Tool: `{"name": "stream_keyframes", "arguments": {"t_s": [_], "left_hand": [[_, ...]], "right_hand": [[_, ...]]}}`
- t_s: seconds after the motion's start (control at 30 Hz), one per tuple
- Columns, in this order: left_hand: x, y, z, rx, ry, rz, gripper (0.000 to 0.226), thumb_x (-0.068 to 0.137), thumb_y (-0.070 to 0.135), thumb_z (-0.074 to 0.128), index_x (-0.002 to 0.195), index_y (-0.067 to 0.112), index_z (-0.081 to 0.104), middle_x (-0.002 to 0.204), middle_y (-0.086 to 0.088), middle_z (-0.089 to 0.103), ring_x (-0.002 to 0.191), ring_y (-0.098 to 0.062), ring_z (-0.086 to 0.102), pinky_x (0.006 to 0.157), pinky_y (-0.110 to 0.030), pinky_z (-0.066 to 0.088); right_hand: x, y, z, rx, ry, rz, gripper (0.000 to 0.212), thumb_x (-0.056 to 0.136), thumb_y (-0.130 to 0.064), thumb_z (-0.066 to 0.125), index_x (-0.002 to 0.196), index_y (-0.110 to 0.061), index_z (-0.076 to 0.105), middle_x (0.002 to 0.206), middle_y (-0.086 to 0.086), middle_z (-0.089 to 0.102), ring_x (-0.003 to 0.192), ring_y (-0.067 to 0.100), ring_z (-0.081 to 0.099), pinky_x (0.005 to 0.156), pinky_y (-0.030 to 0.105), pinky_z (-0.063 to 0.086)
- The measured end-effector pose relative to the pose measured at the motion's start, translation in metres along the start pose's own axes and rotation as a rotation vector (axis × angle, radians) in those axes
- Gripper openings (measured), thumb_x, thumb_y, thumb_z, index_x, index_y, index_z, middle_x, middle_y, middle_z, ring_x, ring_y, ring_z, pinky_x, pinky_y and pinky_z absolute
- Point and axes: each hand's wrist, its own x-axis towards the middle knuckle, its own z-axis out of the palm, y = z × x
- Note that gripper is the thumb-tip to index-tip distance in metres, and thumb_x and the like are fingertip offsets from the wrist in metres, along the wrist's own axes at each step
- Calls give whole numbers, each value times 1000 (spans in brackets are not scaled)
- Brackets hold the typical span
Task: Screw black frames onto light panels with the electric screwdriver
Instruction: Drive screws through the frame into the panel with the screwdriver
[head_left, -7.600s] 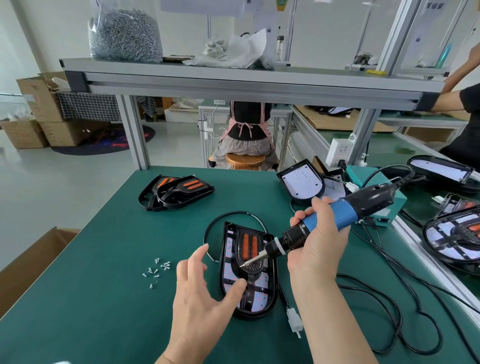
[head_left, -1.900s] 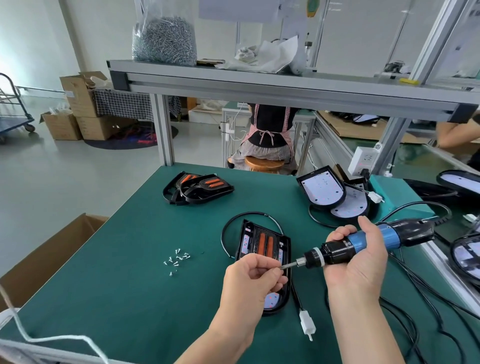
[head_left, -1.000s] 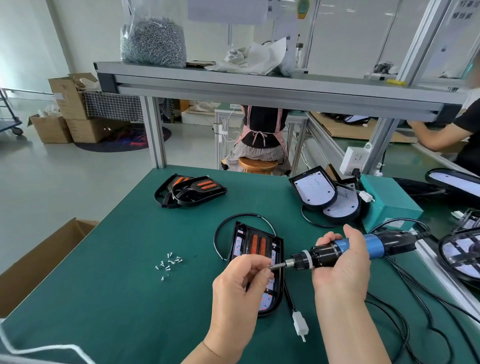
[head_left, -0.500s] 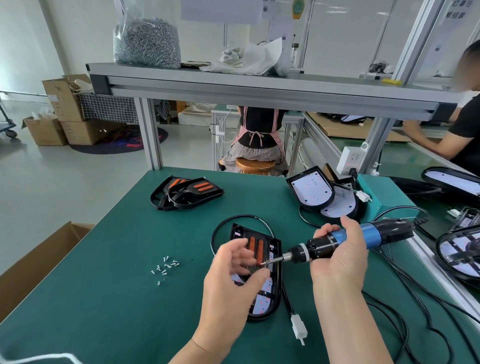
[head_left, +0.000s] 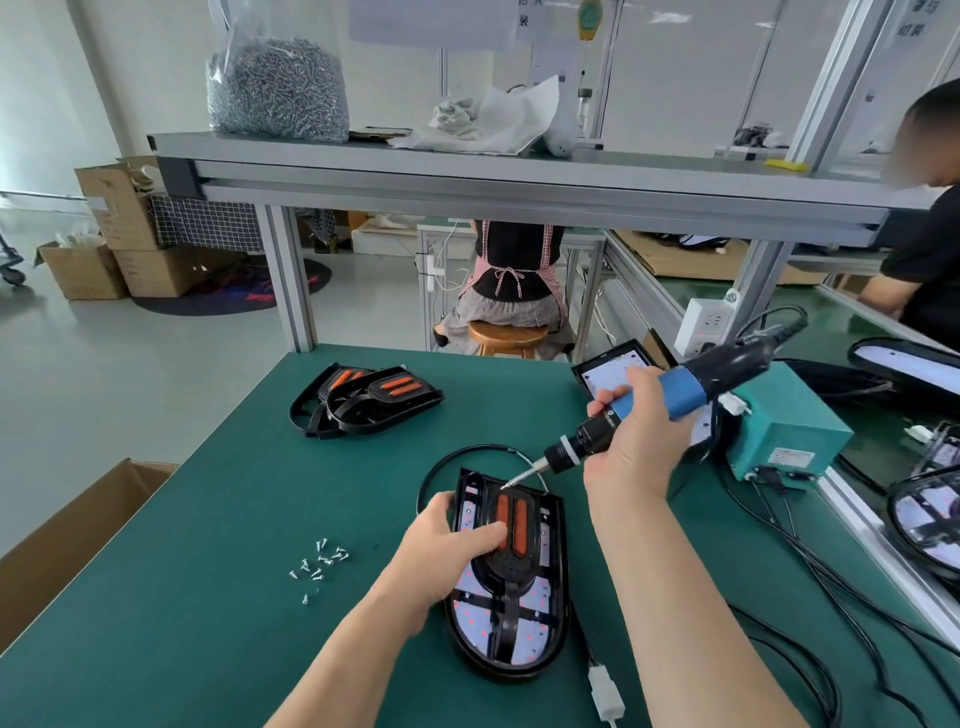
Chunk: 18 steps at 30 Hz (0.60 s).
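A light panel (head_left: 540, 631) with a black frame (head_left: 506, 597) and two orange bars lies on the green table in front of me. My left hand (head_left: 447, 551) holds it at its left edge, thumb against the outer rim and fingers laid over the frame. My right hand (head_left: 639, 436) grips the blue and black electric screwdriver (head_left: 680, 389), which slants down to the left. Its bit tip touches the frame near the upper left corner. Several loose screws (head_left: 319, 561) lie on the table left of the panel.
Stacked black frames (head_left: 363, 400) sit at the back left, bare light panels (head_left: 613, 371) at the back right beside a teal power box (head_left: 779, 431). Cables (head_left: 831, 597) trail over the right side, a white connector (head_left: 605, 693) lies near the front. A cardboard box (head_left: 67, 535) stands left of the table.
My left hand has left the bit tip and come down onto the panel's left edge. The screwdriver has tilted steeper, and its tip has dropped onto the frame's upper left corner.
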Motion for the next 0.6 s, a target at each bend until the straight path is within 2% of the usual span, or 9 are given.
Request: {"name": "stream_keyframes", "arguments": {"t_s": [0.1, 0.17, 0.23, 0.27, 0.33, 0.4, 0.5, 0.6], "left_hand": [[3, -3, 2, -86, -5, -7, 61, 75, 31, 83, 122, 23, 47, 98, 13, 76, 92, -9, 73, 80, -26, 55], [4, -4, 2, -117, -19, -5, 48, 76, 29, 83, 112, 28, 52, 90, 16, 77, 87, -8, 75, 78, -26, 56], [4, -4, 2, -147, -28, 4, 38, 79, 25, 82, 101, 35, 52, 83, 23, 75, 80, -4, 74, 67, -18, 55], [4, -4, 2, -150, -30, 5, 38, 78, 25, 82, 103, 35, 54, 85, 20, 76, 80, -6, 75, 68, -18, 56], [4, -3, 3, -150, -34, -1, 47, 73, 28, 81, 114, 25, 59, 93, 10, 78, 85, -14, 76, 80, -30, 58], [3, -2, 3, -137, -22, 0, 50, 72, 30, 81, 117, 24, 58, 96, 7, 78, 88, -15, 76, 87, -37, 58], [2, -1, 3, -113, -19, 3, 62, 67, 35, 80, 123, 22, 57, 101, 5, 78, 93, -17, 75, 95, -43, 56], [0, 1, 2, -100, -6, 0, 80, 66, 41, 80, 137, 20, 50, 118, 2, 73, 107, -20, 70, 103, -45, 51]], "right_hand": [[6, 13, 11, -51, -46, -4, 22, 89, -2, 65, 105, -10, 51, 60, 0, 55, 48, 18, 53, 50, 30, 45], [8, 22, 18, -84, -86, -5, 22, 90, -1, 64, 106, -10, 51, 59, -1, 54, 48, 18, 53, 49, 28, 45], [8, 30, 23, -114, -129, -4, 22, 91, -1, 65, 106, -11, 52, 58, -1, 53, 48, 18, 54, 48, 27, 45], [8, 33, 25, -129, -145, -5, 22, 91, -1, 65, 105, -12, 53, 58, -1, 53, 47, 17, 54, 47, 27, 45], [7, 40, 29, -157, -174, -11, 22, 90, -1, 65, 105, -14, 54, 58, 0, 54, 47, 17, 55, 47, 26, 46], [5, 46, 31, -177, -204, -18, 23, 88, -2, 66, 104, -14, 54, 56, -2, 54, 47, 17, 55, 47, 27, 47], [3, 50, 32, -189, -239, -21, 27, 80, -10, 68, 102, -16, 55, 57, -3, 54, 47, 17, 55, 47, 27, 47], [2, 53, 31, -219, -272, -37, 29, 77, -14, 68, 102, -17, 55, 57, -4, 54, 48, 17, 55, 48, 27, 47]]}}
